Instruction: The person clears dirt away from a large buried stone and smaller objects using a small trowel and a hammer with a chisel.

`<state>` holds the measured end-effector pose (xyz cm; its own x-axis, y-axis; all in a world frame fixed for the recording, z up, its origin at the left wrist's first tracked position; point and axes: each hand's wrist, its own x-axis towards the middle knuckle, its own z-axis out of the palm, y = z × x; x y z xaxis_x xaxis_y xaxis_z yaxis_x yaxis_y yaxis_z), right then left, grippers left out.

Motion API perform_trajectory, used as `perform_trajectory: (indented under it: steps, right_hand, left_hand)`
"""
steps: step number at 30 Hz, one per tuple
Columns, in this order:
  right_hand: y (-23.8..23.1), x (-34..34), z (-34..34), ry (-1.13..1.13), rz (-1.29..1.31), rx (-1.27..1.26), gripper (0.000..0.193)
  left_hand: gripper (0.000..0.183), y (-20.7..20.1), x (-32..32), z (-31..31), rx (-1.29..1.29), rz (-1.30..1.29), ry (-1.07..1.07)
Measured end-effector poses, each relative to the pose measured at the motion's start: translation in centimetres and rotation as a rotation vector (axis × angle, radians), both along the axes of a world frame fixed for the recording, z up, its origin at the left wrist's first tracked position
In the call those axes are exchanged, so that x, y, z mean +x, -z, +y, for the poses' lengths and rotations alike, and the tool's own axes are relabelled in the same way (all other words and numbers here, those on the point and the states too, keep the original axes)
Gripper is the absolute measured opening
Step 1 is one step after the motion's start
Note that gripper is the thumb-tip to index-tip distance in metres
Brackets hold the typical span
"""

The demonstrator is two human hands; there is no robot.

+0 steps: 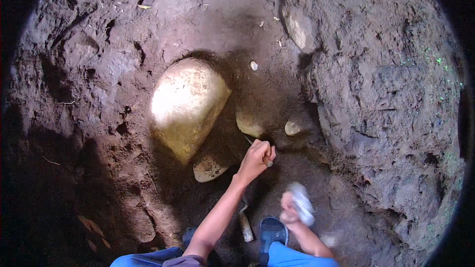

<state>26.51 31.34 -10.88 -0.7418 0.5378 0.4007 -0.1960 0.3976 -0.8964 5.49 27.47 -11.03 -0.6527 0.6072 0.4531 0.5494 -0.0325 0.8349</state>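
Found thin tool (pixel 268 162) gripped in fingers of left hand (pixel 256 158), over middle of ground (pixel 213 32), just beside pale stone (pixel 249 124). Noted blurred whitish object (pixel 303 204) within curled fingers of right hand (pixel 288 211), nearer ground's near edge. Logged pale-handled implement (pixel 246 227) between shoes (pixel 273 231).

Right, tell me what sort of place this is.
Most likely a pit or hollow dug into the ground: a rough earth bank borders bare soil, a big pale stone sits in that soil, and a hand tool lies between the person's shoes.
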Motion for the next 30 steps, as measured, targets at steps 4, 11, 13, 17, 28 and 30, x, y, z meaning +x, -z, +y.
perform_trajectory:
  steps: [4,11,13,17,28,30]
  right_hand:
    - [-0.1,0.8,-0.1,0.119,-0.360,0.044,0.029]
    - [-2.8,-1.2,-0.3,0.032,-0.661,-0.106,0.027]
    - [-1.5,-0.3,0.3,0.080,-0.459,0.183,0.023]
    - [2.2,2.5,0.3,0.116,-0.078,0.367,0.029]
    - [0.2,0.8,-1.0,0.058,-0.362,0.165,0.022]
    - [-1.1,-0.6,-1.1,0.008,-0.501,0.160,0.024]
  left_hand:
    - [0.034,0.7,-0.1,0.4,0.089,0.052,0.025]
    - [0.035,1.0,-0.3,-1.2,0.057,0.042,-0.002]
    - [0.035,1.4,-0.3,-1.1,0.076,0.025,0.009]
    - [0.036,1.0,0.2,-0.9,0.105,0.035,0.060]
    - [0.037,1.0,-0.2,-1.8,0.087,0.041,0.033]
    - [0.037,1.6,-0.4,-1.9,0.085,0.041,0.044]
